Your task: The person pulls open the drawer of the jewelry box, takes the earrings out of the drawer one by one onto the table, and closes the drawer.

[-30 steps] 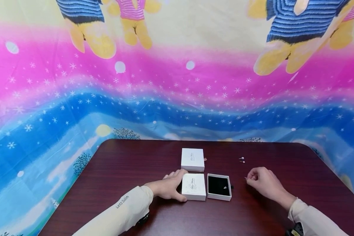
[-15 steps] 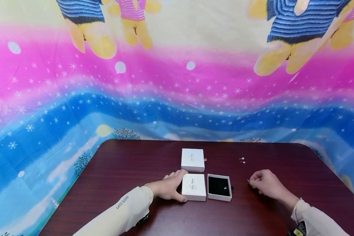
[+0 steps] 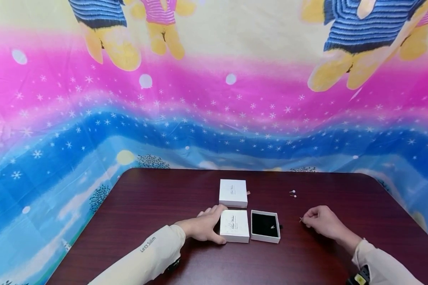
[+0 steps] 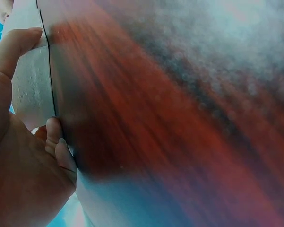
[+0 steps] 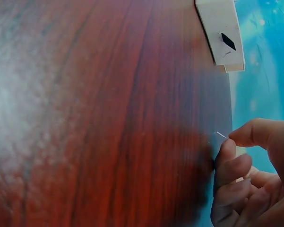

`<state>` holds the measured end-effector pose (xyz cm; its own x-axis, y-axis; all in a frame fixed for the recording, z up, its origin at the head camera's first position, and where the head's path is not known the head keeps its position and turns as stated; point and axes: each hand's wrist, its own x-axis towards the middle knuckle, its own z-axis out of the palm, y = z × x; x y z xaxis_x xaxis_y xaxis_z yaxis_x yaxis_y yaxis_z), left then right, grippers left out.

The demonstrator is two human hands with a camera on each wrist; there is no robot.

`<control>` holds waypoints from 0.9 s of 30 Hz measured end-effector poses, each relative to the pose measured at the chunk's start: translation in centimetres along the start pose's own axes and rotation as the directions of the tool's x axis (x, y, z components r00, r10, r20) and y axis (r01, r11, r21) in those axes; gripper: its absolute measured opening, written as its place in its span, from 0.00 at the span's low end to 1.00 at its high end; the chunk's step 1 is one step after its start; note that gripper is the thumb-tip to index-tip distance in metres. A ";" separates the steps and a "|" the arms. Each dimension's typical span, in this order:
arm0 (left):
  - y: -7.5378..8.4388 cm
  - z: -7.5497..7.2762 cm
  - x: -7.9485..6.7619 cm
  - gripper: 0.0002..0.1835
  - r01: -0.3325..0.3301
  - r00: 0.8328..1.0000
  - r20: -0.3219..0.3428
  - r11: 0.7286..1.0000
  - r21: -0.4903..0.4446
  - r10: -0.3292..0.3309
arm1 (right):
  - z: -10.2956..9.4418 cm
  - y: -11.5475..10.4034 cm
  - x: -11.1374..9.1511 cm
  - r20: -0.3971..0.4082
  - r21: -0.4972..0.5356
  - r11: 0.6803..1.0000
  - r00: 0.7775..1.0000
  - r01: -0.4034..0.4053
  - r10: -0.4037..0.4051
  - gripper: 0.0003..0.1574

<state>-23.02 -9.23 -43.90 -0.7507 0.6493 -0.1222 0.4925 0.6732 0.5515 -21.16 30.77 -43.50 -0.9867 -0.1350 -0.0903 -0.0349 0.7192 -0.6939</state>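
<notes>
My left hand (image 3: 204, 225) holds a white jewelry box (image 3: 234, 226) with printed lettering on top. Its thumb is at the box's front side and its fingers reach toward the back edge, as the left wrist view partly shows. To the right of that box lies a white drawer tray (image 3: 265, 239) lined in black, with a small star-shaped earring (image 3: 272, 227) on the lining. Further right, my right hand (image 3: 322, 222) pinches a tiny earring (image 3: 301, 219) between thumb and index finger. In the right wrist view its thin metal post (image 5: 220, 134) sticks out past the fingertips.
Behind the held box sits a second white box (image 3: 233, 192) with a small ribbon tab at its right. Two pearl stud earrings (image 3: 293, 194) lie on the dark wooden table (image 3: 157, 194), behind the right hand. A patterned cloth (image 3: 214, 111) hangs behind the table.
My right hand has shifted slightly to the right and nearer to me, and the pinched earring has turned between its fingers. The left hand and the boxes stay put.
</notes>
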 end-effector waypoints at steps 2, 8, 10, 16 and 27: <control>0.0 0.0 0.0 0.43 0.001 1.000 0.001 1.000 -0.001 -0.001 | 0.0 0.0 0.1 0.000 -0.015 1.000 1.000 0.003 -0.003 0.10; 0.0 -0.1 0.0 0.43 0.004 1.000 0.004 1.000 0.001 -0.004 | -0.2 0.0 0.3 0.023 -0.036 0.999 1.000 -0.009 0.010 0.12; 0.0 -0.1 0.0 0.43 0.003 1.000 0.004 1.000 -0.001 -0.003 | -0.3 -0.1 0.2 0.031 -0.033 0.999 0.999 -0.026 0.027 0.12; -0.1 -0.1 0.0 0.43 0.006 1.000 0.006 1.000 0.000 -0.006 | -0.3 -0.5 0.2 0.033 -0.047 0.997 0.998 -0.054 0.056 0.12; -0.1 -0.1 0.0 0.43 0.009 1.000 0.008 1.000 0.007 -0.009 | -0.4 -0.5 0.3 0.019 -0.091 0.995 0.999 -0.034 0.036 0.14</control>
<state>-23.07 -9.32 -43.84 -0.7514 0.6461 -0.1341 0.4887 0.6814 0.5448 -21.49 30.59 -42.90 -0.9841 -0.1222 -0.1288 -0.0156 0.7823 -0.6228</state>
